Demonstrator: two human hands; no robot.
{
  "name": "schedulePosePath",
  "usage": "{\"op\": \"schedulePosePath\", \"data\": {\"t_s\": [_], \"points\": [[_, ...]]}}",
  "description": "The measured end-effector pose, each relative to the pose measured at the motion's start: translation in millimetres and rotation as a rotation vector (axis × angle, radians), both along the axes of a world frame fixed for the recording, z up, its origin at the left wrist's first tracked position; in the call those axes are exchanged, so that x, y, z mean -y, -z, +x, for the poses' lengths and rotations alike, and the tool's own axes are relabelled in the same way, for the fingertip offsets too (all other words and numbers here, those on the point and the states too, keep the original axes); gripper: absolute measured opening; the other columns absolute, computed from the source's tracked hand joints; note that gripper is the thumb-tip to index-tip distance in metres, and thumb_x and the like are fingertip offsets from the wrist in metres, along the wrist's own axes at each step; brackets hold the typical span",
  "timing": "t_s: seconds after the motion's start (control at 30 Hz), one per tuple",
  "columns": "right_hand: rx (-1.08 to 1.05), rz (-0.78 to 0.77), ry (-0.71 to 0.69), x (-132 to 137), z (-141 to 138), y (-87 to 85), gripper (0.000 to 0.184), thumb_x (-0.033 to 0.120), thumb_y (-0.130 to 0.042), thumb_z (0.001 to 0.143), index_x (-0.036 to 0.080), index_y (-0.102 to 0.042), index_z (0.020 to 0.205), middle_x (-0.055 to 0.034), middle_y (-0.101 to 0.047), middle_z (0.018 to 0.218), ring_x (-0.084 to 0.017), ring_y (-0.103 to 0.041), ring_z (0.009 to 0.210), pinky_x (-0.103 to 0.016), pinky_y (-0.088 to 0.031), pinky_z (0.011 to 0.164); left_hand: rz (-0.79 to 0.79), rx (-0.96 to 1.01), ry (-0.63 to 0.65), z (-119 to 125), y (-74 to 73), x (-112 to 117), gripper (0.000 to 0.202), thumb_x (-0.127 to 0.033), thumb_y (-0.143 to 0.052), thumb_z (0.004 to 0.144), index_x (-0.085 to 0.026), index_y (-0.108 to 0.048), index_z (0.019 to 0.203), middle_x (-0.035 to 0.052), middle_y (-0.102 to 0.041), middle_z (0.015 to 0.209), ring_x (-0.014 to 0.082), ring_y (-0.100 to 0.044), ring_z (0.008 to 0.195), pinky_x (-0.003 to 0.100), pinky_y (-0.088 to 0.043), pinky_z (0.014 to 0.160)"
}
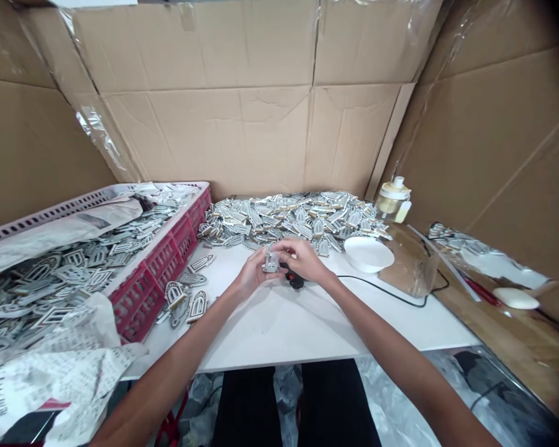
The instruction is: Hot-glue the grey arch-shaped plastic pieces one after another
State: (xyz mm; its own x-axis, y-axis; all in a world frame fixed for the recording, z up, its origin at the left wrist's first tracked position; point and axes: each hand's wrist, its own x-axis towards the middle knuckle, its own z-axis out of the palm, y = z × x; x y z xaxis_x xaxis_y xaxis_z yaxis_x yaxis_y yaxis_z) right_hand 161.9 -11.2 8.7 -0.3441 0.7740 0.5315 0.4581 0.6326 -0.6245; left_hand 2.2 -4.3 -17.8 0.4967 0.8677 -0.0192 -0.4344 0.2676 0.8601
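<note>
Above the middle of the white table, my left hand holds a small silver metal piece with an arched outline, fingers closed on its left side. My right hand is closed at the piece's right and upper edge, thumb and fingertips touching it. Just below the right hand lies a black object with a bit of red, partly hidden by the fingers. Similar arched pieces lie loose on the table left of my hands. Beyond my hands spreads a large heap of such metal pieces.
A pink and white plastic crate full of metal pieces, with newspaper, stands left. On the right are a white bowl, a pump bottle, a black cable and a white oval object. Cardboard walls enclose the table.
</note>
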Motion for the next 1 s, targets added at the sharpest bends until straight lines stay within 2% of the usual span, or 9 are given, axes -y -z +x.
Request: {"op": "schedulePosePath", "data": {"t_s": [0.13, 0.27, 0.37, 0.5, 0.7, 0.8, 0.9, 1.0], "points": [[-0.001, 0.0, 0.015, 2, -5, 2.7, 0.022, 0.012, -0.052, 0.08, 0.018, -0.062, 0.098, -0.0009, -0.064, 0.075, -0.012, -0.055, 0.066, -0.024, -0.041, 0.064, 0.012, -0.001, -0.001, 0, 0.7, 1, 0.023, -0.027, -0.056, 0.082, -0.017, -0.056, 0.102, 0.0059, -0.065, 0.089, 0.0177, -0.066, 0.073, 0.037, -0.055, 0.071], [0.083, 0.062, 0.037, 1, -6, 3.9, 0.013, 0.011, -0.054, 0.079, 0.018, -0.064, 0.082, -0.0012, -0.064, 0.076, -0.013, -0.055, 0.07, -0.024, -0.04, 0.066, 0.004, -0.013, -0.019, 2, -1.2, 3, 0.022, -0.021, -0.057, 0.08, -0.016, -0.058, 0.101, 0.0057, -0.065, 0.089, 0.0164, -0.066, 0.072, 0.037, -0.055, 0.073], [0.116, 0.118, 0.015, 0, -4, 1.2, 0.016, 0.01, -0.051, 0.081, 0.018, -0.065, 0.079, -0.0025, -0.064, 0.079, -0.015, -0.055, 0.075, -0.025, -0.039, 0.069, -0.011, -0.018, -0.013, 2, -1.6, 5, 0.023, -0.021, -0.056, 0.08, -0.016, -0.058, 0.102, 0.0064, -0.065, 0.088, 0.0168, -0.066, 0.069, 0.038, -0.055, 0.072], [0.097, 0.13, -0.01, 1, -3, -1.2, 0.019, 0.011, -0.049, 0.083, 0.02, -0.067, 0.083, -0.0027, -0.063, 0.081, -0.015, -0.055, 0.077, -0.025, -0.039, 0.071, 0.0, -0.01, 0.022, 1, 0.0, 4, 0.024, -0.023, -0.055, 0.082, -0.016, -0.058, 0.104, 0.0072, -0.066, 0.09, 0.0183, -0.066, 0.071, 0.04, -0.055, 0.072], [0.089, 0.12, -0.012, 0, -6, 6.0, 0.021, 0.008, -0.052, 0.079, 0.02, -0.066, 0.088, -0.0024, -0.063, 0.081, -0.016, -0.054, 0.076, -0.027, -0.039, 0.072, 0.018, 0.022, -0.015, 1, 1.7, 4, 0.019, -0.025, -0.052, 0.084, -0.015, -0.059, 0.099, 0.0079, -0.063, 0.099, 0.0185, -0.064, 0.083, 0.041, -0.054, 0.077], [0.081, 0.147, 0.01, 1, -7, 10.3, 0.023, 0.007, -0.052, 0.076, 0.021, -0.064, 0.091, -0.0017, -0.061, 0.08, -0.016, -0.052, 0.076, -0.03, -0.04, 0.076, 0.006, 0.037, -0.037, 2, 1.0, 4, 0.017, -0.025, -0.051, 0.085, -0.016, -0.058, 0.097, 0.0077, -0.064, 0.099, 0.0176, -0.064, 0.083, 0.04, -0.055, 0.076], [0.043, 0.148, 0.024, 4, -10, 13.1, 0.028, 0.01, -0.053, 0.076, 0.022, -0.061, 0.1, -0.0036, -0.058, 0.092, -0.018, -0.05, 0.084, -0.03, -0.042, 0.076, 0.0, 0.044, -0.043, 3, 0.3, 5, 0.017, -0.026, -0.053, 0.083, -0.016, -0.058, 0.097, 0.0076, -0.064, 0.096, 0.0169, -0.064, 0.08, 0.038, -0.055, 0.074], [-0.024, 0.113, 0.017, 7, -14, 14.6, 0.03, 0.016, -0.054, 0.078, 0.023, -0.058, 0.107, -0.0062, -0.052, 0.101, -0.018, -0.05, 0.09, -0.027, -0.044, 0.068, 0.022, 0.011, -0.07, 4, 0.5, 6, 0.023, -0.023, -0.06, 0.079, -0.016, -0.055, 0.1, 0.0065, -0.065, 0.09, 0.0181, -0.065, 0.079, 0.038, -0.056, 0.071]]}}
